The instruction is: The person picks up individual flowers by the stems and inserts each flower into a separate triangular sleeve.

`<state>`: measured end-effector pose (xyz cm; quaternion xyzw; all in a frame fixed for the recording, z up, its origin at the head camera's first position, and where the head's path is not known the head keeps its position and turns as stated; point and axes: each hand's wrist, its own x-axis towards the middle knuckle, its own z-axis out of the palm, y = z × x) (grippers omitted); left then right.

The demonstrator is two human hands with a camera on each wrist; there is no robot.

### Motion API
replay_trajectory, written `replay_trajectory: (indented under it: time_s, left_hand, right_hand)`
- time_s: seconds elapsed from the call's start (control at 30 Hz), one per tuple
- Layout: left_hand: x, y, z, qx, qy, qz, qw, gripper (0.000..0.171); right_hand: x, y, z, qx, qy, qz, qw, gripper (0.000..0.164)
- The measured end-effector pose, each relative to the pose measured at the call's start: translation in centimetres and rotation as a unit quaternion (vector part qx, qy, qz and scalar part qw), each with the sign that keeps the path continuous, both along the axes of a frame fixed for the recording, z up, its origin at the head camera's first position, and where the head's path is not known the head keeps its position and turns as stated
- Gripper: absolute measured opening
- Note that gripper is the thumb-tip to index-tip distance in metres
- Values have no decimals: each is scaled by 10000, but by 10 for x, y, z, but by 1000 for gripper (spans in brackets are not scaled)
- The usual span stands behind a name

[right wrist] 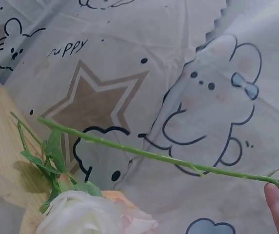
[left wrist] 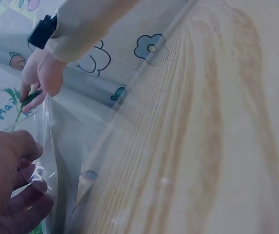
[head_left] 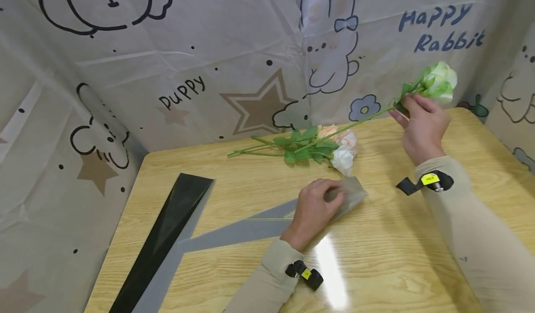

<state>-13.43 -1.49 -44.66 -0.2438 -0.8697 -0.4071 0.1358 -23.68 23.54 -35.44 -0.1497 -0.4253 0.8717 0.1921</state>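
Note:
My right hand [head_left: 426,127] pinches an artificial pale green rose [head_left: 442,81] just below its bloom, above the table's back right. Its long stem [right wrist: 154,157] slants down to the left, over the other flowers. With my left hand [head_left: 315,208] I grip the wide end of a grey, partly clear plastic flower sleeve [head_left: 246,231], which lies toward the left and narrows there. In the left wrist view the clear film [left wrist: 49,161] stands up beside my curled fingers. The rose's leaves partly hide behind my right fingertips.
White, pink and peach artificial roses [head_left: 343,159] lie along the table's back edge, stems pointing left. A folded black and grey sleeve [head_left: 167,229] lies on the left of the wooden table [head_left: 234,280]. Printed cloth [head_left: 242,34] hangs behind and at the sides.

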Motion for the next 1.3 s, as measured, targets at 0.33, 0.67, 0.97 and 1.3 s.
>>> replay_trajectory:
  time_s: [0.33,0.67,0.97,1.3]
  left_hand:
    - [-2,1,-2,82,52,-53,9999,15]
    - [-4,1,-2,113,25,88,9999,16]
    - [-3,0,-2,230,-226,107,9994,18]
    - [-2,2,-3,344,-251,267,9987,19]
  right_hand:
    - [25,14,2,-413,528,-80,9977,32]
    - [44,38,8,-328,847,-450,9949,27]
    - [52,51,11,-287,1092,-1024,9883,14]
    - [57,67,10,-251,1175,-1229,9851,16]
